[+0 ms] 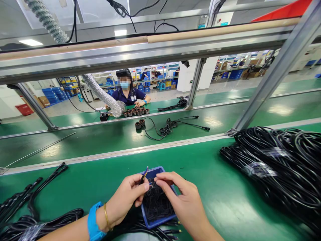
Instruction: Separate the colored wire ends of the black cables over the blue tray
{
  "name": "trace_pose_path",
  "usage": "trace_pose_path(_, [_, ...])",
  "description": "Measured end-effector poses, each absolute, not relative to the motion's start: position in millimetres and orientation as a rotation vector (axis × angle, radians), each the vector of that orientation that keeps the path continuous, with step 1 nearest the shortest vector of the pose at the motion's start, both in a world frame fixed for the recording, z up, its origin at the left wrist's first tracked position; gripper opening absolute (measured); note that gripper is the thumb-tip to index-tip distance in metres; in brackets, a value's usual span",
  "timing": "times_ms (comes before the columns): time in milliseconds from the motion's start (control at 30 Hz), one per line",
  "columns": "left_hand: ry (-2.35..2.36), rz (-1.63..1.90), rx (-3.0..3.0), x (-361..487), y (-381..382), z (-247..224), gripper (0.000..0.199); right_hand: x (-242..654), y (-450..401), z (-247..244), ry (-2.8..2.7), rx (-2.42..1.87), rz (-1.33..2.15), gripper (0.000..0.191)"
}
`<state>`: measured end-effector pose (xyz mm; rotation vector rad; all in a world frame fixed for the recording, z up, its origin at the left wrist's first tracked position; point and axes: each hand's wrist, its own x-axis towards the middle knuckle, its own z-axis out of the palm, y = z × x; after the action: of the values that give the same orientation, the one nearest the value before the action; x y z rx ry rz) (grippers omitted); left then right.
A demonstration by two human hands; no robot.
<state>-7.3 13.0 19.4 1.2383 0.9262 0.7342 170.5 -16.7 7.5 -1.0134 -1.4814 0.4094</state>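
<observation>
My left hand (130,192) is closed on the end of a black cable. Thin yellow and blue wires (144,174) with bare tips stick out above its thumb and fingers. My right hand (179,194) is pinched close to the wire tips; whatever is between its fingertips is too small to name. Beneath both hands sits a blue plastic bin (157,225) of short black tube pieces (157,204). More black cables with stripped ends (173,231) lie under and in front of the bin, partly hidden by my hands.
Large bundles of black cable (278,167) lie on the right, others (50,219) on the left. A metal frame (160,50) crosses the green bench. Beyond it, a masked person (129,93) sits near copper-wound coils (136,111) and a flexible duct (102,93).
</observation>
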Motion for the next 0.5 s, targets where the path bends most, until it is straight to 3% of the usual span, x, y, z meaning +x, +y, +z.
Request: trace_pose_path(500, [0.934, 0.748, 1.221, -6.3, 8.6, 24.9, 0.040, 166.3, -17.5, 5.5, -1.581, -0.934, 0.347, 0.015])
